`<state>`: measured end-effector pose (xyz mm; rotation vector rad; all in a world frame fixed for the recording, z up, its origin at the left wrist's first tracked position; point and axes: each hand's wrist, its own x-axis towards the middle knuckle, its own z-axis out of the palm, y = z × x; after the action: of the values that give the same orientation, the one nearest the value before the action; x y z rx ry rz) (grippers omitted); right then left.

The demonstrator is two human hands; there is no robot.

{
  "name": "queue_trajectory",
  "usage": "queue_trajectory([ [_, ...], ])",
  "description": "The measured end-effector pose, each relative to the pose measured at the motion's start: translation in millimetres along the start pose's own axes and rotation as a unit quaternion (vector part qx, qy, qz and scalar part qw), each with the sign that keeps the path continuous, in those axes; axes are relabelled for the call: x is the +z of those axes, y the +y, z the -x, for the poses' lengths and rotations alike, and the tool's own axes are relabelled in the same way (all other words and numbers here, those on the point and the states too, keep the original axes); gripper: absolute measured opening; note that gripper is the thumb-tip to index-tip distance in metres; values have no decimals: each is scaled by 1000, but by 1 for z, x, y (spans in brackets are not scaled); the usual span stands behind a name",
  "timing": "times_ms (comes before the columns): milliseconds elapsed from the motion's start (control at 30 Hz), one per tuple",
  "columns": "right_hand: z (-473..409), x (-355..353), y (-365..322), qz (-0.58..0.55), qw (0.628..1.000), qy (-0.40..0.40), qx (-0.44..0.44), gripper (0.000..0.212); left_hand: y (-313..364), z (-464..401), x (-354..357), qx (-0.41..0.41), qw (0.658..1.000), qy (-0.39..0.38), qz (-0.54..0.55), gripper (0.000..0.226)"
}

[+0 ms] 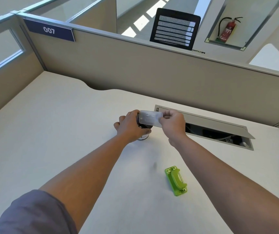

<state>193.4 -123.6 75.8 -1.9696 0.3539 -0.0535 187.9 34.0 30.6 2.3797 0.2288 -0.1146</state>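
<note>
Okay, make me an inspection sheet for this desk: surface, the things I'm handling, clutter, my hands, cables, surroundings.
Surface: pale desk, with a hatch lid raised at the back right.
Job's things: dark cup standing on the desk; translucent case held across its top.
Clutter: green hole punch lying nearer the front.
Hands: left hand grips the cup; right hand pinches the case's end.
Cables: pale cables inside the open hatch.
Surroundings: partition with sign 007; mesh-backed chair and fire extinguisher beyond.
</note>
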Motion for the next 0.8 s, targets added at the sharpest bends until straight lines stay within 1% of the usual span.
queue_trajectory([
  [67, -1, -4, 1, -58, 996, -1, 60, 11, 1, 2, 0, -6, 1000, -6, 11, 69],
  [133, 0, -8, 3, -104, 989, -4, 102, 14, 1, 4, 1, -3, 1000, -12, 18, 61],
  [200, 2, -11, 5, -142, 983, -3, 119, 19, 0, 5, 1, 6, 1000, -14, 13, 60],
  [233, 3, -12, 5, -158, 980, -3, 123, 21, -1, 5, 1, 8, 1000, -14, 7, 67],
  [300, 6, -14, 7, -184, 974, -6, 130, 23, -3, 7, 0, 0, 1000, -19, -5, 93],
  [333, 6, -14, 9, -195, 972, -7, 135, 23, -2, 10, -1, -6, 1000, -17, 1, 102],
  [367, 7, -15, 10, -205, 969, -8, 139, 23, -1, 13, -2, -2, 1000, -7, 13, 103],
  [400, 9, -16, 11, -215, 966, -10, 141, 23, 1, 17, -3, 14, 999, 11, 35, 95],
  [500, 15, -20, 16, -231, 964, -13, 135, 25, 7, 33, -2, 96, 989, 61, 98, 64],
  [600, 24, -27, 22, -245, 959, -15, 140, 25, 13, 52, 3, 121, 973, 76, 179, 46],
  [700, 39, -37, 29, -267, 951, -13, 155, 22, 24, 72, 13, 92, 958, 85, 259, 35],
  [800, 56, -46, 38, -280, 945, -2, 170, 22, 32, 90, 29, 16, 940, 81, 330, 33],
])
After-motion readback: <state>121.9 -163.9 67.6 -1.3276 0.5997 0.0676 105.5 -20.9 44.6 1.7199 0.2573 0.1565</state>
